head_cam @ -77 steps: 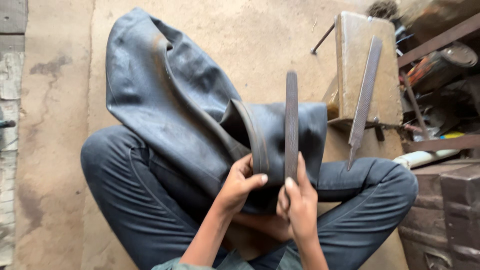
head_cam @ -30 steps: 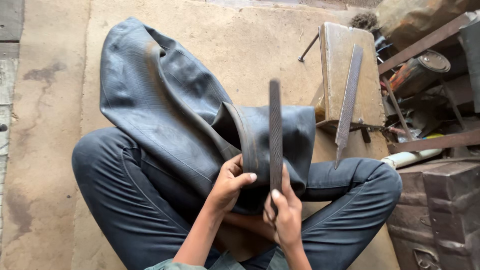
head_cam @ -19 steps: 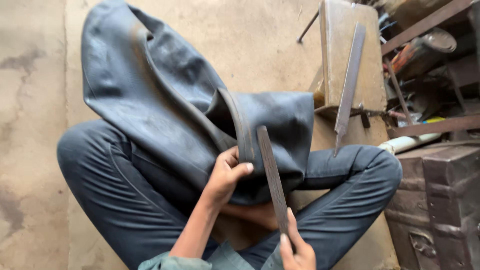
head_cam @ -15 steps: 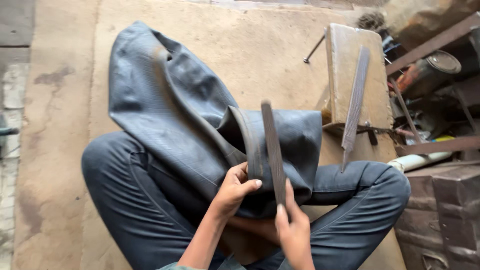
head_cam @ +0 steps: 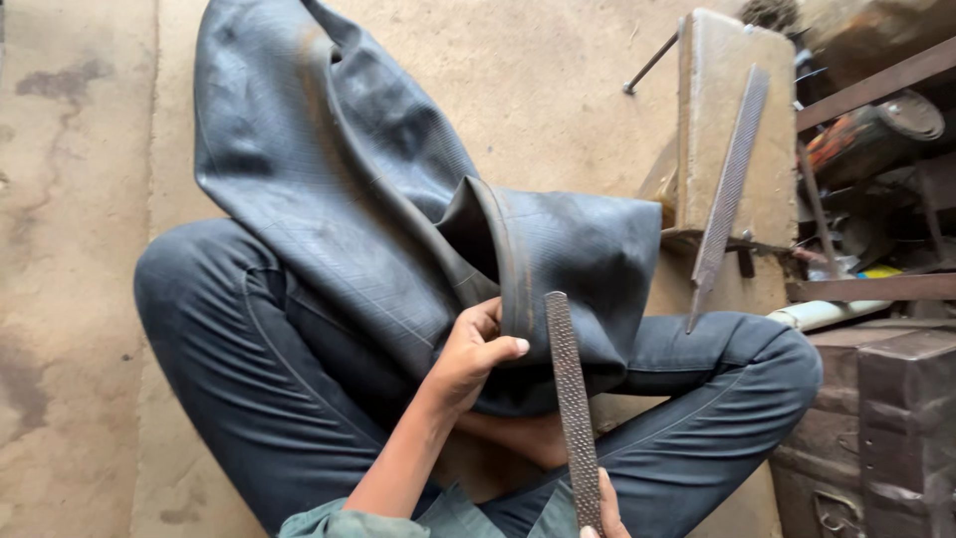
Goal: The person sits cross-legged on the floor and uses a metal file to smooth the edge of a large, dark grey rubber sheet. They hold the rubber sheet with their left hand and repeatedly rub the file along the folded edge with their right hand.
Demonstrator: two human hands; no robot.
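Left hand [head_cam: 470, 351] curls its fingers tight on the folded black rubber tube [head_cam: 378, 209]; right hand [head_cam: 602, 510], mostly out of frame, grips a rough rasp [head_cam: 571, 403] just beside them.

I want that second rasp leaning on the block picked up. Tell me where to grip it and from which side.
Grip the spare rasp at its narrow lower tip, which hangs free past the metal block just above the knee. Come from below and the left: the upper blade lies flat against the block, and clutter crowds the right.
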